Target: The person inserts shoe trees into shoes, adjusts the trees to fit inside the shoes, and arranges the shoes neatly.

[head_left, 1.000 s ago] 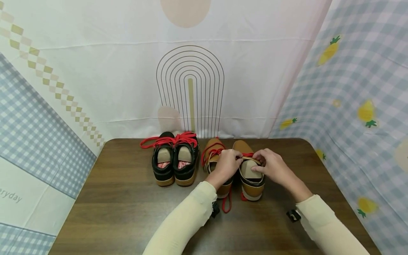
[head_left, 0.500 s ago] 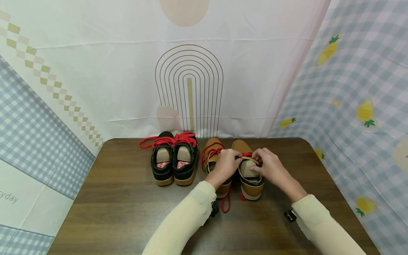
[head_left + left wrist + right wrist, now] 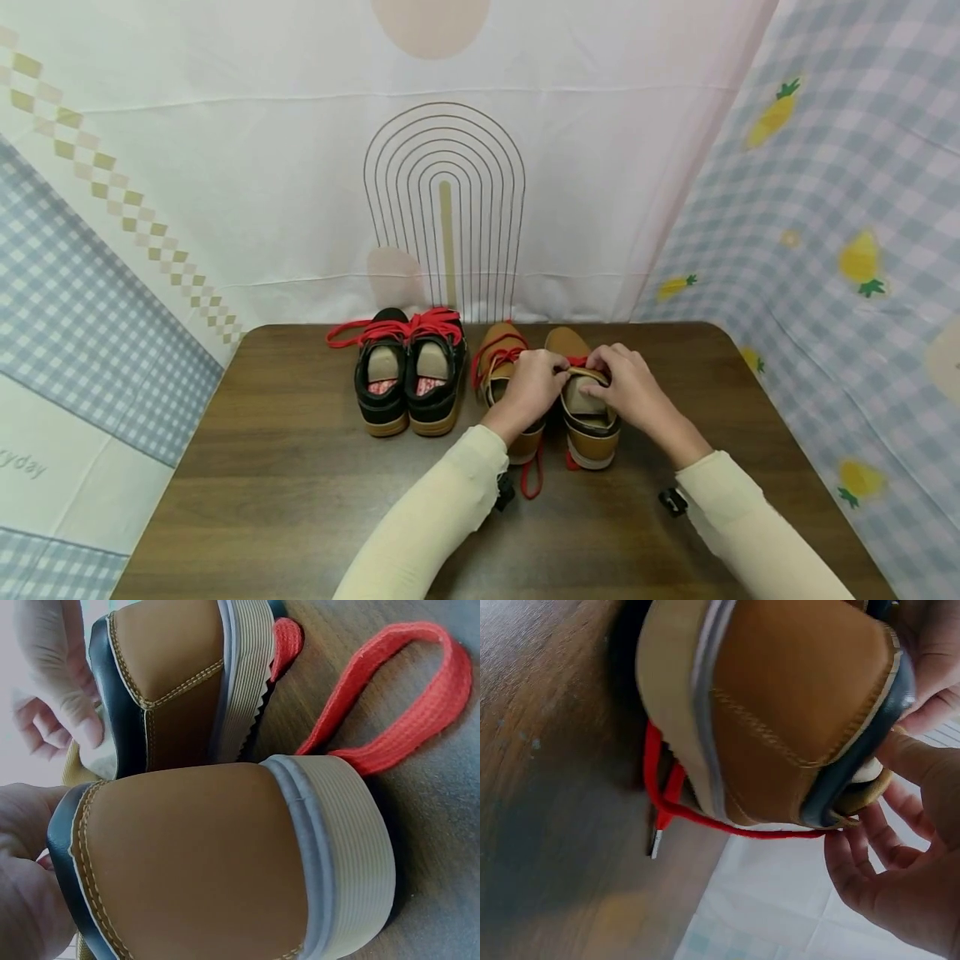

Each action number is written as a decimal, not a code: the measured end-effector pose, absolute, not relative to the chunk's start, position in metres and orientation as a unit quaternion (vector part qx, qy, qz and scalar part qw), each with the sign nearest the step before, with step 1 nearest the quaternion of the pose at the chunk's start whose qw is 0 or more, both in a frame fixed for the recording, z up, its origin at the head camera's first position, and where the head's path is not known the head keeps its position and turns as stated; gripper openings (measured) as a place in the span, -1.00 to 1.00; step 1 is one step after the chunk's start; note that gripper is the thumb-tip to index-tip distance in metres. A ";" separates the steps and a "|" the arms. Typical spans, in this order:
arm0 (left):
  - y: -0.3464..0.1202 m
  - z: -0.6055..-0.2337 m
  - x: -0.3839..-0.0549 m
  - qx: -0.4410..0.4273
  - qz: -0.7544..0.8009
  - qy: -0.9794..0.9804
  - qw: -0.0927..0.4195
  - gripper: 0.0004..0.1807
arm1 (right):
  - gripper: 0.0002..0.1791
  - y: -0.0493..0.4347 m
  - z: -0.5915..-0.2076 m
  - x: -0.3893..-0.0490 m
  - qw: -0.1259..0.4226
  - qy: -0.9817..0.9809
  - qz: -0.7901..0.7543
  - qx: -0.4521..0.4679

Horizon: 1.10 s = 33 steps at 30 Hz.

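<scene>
Two tan shoes with red laces stand side by side, heels toward me. Both hands work at the opening of the right tan shoe (image 3: 592, 450). My left hand (image 3: 529, 385) reaches across the left tan shoe (image 3: 501, 340) and pinches the left edge of the right shoe's tongue. With its thumb inside the opening and its fingers outside, my right hand (image 3: 632, 390) pinches the tongue's right side. In the right wrist view, the fingers of the right hand (image 3: 911, 870) curl about the tongue (image 3: 866, 796) beside a red lace (image 3: 742, 831). The left fingertips are hidden in the left wrist view.
Left of the tan shoes, a black shoe (image 3: 382, 408) and another black shoe (image 3: 437, 408) stand together with red laces. A red lace loop (image 3: 532, 482) lies on the wooden table (image 3: 300, 500) behind the tan heels. Patterned cloth (image 3: 300, 183) hangs behind.
My right hand has shifted a little left along the tongue, and its thumb has moved up and left inside the opening. My left hand keeps its hold; the shoes stay in place.
</scene>
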<state>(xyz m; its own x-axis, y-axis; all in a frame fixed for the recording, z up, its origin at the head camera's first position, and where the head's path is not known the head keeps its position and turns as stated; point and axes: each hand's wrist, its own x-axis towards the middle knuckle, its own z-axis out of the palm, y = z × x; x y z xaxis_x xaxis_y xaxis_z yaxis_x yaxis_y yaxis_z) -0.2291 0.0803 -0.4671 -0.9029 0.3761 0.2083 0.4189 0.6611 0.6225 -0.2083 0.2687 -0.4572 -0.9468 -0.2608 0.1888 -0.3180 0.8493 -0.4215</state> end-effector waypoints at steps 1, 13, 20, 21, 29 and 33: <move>0.081 -0.467 -0.229 -0.218 -0.349 -0.911 0.028 -0.87 | -0.66 0.269 -0.458 -0.209 0.060 -0.960 0.229 0.147; 0.082 -0.467 -0.228 -0.207 -0.351 -0.913 0.022 -0.85 | -0.65 0.269 -0.468 -0.207 0.069 -0.958 0.248 0.125; 0.083 -0.465 -0.228 -0.208 -0.348 -0.914 0.019 -0.86 | -0.65 0.269 -0.472 -0.209 0.074 -0.959 0.242 0.124; 0.083 -0.465 -0.228 -0.210 -0.347 -0.914 0.020 -0.86 | -0.64 0.269 -0.473 -0.209 0.074 -0.960 0.242 0.122; 0.082 -0.466 -0.228 -0.210 -0.352 -0.912 0.024 -0.85 | -0.61 0.265 -0.478 -0.212 0.090 -0.961 0.234 0.116; 0.082 -0.467 -0.228 -0.214 -0.352 -0.911 0.025 -0.85 | -0.60 0.263 -0.479 -0.212 0.102 -0.963 0.220 0.115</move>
<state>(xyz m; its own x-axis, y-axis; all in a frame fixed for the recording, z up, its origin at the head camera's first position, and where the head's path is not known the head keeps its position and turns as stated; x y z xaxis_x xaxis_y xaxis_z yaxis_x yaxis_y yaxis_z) -0.2281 0.0819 -0.4671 -0.9068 0.3732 0.1961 0.4080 0.6601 0.6307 -0.2117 0.2625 -0.4794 -0.9527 -0.1762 0.2478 -0.2664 0.8765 -0.4009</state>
